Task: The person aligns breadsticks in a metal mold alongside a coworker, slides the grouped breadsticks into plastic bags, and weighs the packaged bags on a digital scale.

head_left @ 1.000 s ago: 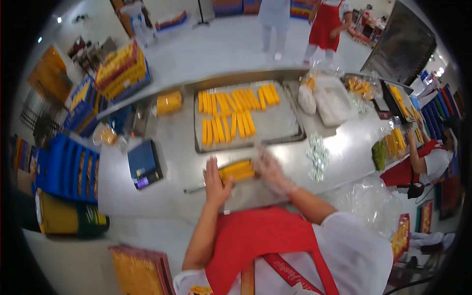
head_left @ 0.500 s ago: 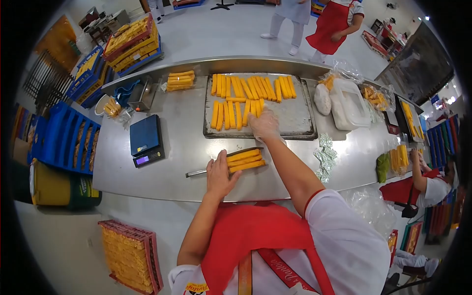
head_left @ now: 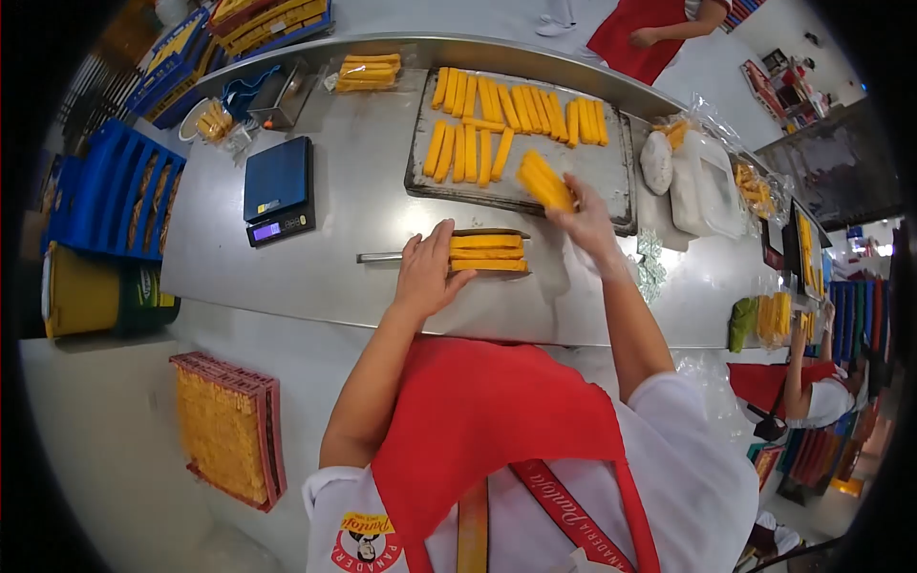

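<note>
My left hand [head_left: 428, 275] spans a narrow metal scoop [head_left: 379, 258], fingers along its far side and thumb near its front edge. Several yellow breadsticks [head_left: 488, 254] lie side by side in the scoop. My right hand [head_left: 586, 224], in what looks like a clear glove, is closed on a small bunch of breadsticks [head_left: 543, 180], raised above the baking tray's front right part. On the baking tray [head_left: 611, 162], more breadsticks [head_left: 521, 108] lie in two rows, with one crosswise between them.
A digital scale [head_left: 279, 191] stands to the left, with bagged breadsticks [head_left: 368, 72] behind it. A white plastic tub [head_left: 705, 181] and small silvery packets [head_left: 650, 267] are on the right. Crates [head_left: 115, 191] flank the table; a co-worker's arm [head_left: 795, 368] shows at far right.
My right hand has lifted a bunch of breadsticks off the tray's front row and moved right and nearer me. My left hand stays at the scoop. The view has shifted.
</note>
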Demonstrator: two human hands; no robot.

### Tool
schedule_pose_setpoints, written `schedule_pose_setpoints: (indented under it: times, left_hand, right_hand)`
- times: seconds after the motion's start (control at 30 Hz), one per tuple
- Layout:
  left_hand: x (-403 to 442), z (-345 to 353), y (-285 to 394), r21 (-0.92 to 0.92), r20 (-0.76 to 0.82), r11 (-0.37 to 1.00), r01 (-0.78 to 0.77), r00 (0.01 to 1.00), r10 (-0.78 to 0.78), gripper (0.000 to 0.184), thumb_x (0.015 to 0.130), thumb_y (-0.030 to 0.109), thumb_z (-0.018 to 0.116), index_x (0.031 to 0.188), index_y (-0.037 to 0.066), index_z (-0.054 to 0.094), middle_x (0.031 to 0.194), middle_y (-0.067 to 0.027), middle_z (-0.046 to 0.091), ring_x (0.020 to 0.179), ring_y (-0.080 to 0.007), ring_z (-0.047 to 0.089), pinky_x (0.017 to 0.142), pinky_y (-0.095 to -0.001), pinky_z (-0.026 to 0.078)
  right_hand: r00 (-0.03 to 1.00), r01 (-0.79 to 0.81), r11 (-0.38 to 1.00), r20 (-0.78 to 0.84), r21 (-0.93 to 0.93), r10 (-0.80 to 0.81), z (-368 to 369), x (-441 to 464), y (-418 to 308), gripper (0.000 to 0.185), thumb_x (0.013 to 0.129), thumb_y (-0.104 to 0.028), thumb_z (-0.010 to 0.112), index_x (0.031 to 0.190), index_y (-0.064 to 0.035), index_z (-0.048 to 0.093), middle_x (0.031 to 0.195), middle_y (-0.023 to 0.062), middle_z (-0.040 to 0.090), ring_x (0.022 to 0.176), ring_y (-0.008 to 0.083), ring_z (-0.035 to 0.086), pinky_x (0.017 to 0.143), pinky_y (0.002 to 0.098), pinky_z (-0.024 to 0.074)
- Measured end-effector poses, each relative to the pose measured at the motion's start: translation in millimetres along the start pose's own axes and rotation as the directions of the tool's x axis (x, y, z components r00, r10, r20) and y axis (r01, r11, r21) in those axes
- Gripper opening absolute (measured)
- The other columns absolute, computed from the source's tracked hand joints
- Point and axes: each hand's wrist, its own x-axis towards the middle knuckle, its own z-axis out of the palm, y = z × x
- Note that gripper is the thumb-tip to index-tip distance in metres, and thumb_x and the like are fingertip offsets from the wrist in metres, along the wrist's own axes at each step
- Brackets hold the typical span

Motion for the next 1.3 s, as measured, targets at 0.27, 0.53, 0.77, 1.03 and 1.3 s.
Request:
schedule_pose_setpoints:
  times: [0.27,0.53,0.77,1.03,1.3]
  left_hand:
    - [15,6,-6,-0.011,-0.008,0.990,-0.140,0.990,0.140,0.091,0.088,0.054,0.064,0.150,-0.003,0.029,0.139,-0.0228,0.051,0.121,-0.0354,0.053,0.108,-0.0505,0.033]
    - [19,6,0,-0.107,0.063,0.991,-0.078,0.994,0.085,0.093,0.085,0.052,0.070,0.150,-0.002,0.030,0.140,-0.0221,0.051,0.118,-0.0355,0.054,0.108,-0.0497,0.034]
    - [16,13,-4,-0.112,-0.028,0.984,-0.135,0.991,0.133,0.090,0.083,0.049,0.074,0.146,0.000,0.034,0.144,-0.0205,0.047,0.125,-0.0377,0.050,0.111,-0.0512,0.032]
    - [15,16,-1,-0.088,-0.076,0.986,-0.144,0.988,0.138,0.089,0.081,0.045,0.077,0.145,0.000,0.035,0.143,-0.0194,0.049,0.125,-0.0357,0.052,0.110,-0.0502,0.032]
    - [18,3,-7,-0.093,-0.020,0.991,-0.095,0.995,0.093,0.080,0.082,0.038,0.077,0.142,0.002,0.038,0.138,-0.0189,0.052,0.122,-0.0348,0.054,0.110,-0.0496,0.032]
  right_hand:
    - [0.817,0.542,0.772,0.423,-0.333,-0.391,-12,-49,-38,0.061,0.066,-0.017,0.081,0.123,-0.0030,0.063,0.113,0.0161,0.062,0.106,0.0373,0.057,0.091,0.0439,0.0489]
    - [0.969,0.169,0.980,0.197,-0.104,-0.146,17,-48,0,0.039,0.082,-0.019,0.074,0.116,-0.0002,0.068,0.111,0.0172,0.064,0.102,0.0307,0.061,0.089,0.0370,0.0502]
    - [0.938,-0.255,0.960,0.273,0.117,0.215,11,-43,-24,0.034,0.087,-0.020,0.073,0.117,-0.0031,0.071,0.116,0.0097,0.061,0.100,0.0216,0.059,0.084,0.0320,0.0502]
    - [0.934,0.350,0.905,0.158,-0.241,-0.320,18,-75,-2,0.072,0.072,-0.019,0.086,0.135,-0.0059,0.054,0.115,0.0101,0.064,0.105,0.0272,0.064,0.086,0.0418,0.0519]
    - [0.993,-0.104,0.985,0.064,0.138,0.096,-11,-70,32,0.045,0.077,-0.018,0.079,0.117,-0.0027,0.063,0.100,0.0136,0.069,0.089,0.0221,0.066,0.080,0.0343,0.0535]
